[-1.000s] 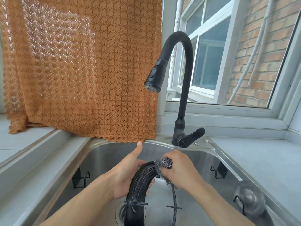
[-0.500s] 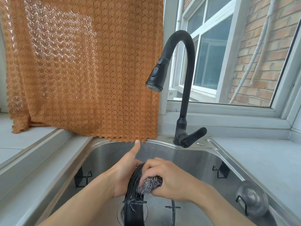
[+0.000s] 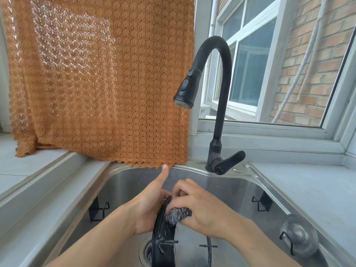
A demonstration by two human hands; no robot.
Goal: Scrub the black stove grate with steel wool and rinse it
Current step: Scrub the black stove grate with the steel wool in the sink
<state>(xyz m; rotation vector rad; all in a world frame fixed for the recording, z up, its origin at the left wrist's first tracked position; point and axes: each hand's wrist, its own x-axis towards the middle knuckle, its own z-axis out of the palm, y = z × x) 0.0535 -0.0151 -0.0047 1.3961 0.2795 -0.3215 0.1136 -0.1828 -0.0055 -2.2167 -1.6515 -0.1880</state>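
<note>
steel wool (image 3: 178, 213) slid down | grate (image 3: 162, 237) on edge, upright

Crowding the sink basin (image 3: 227, 191): wall hooks (image 3: 263, 202) at both sides, faucet head (image 3: 185, 93) overhanging; leaving open room beneath the spout, toward the rear wall.

Item one, as I see it: black stove grate (image 3: 163, 236), round ring with short inward prongs, wet and streaked, standing on edge, its lower part out of frame. Item two: steel wool (image 3: 178, 213), grey tangled wad, pressed against the grate's upper rim.
</note>
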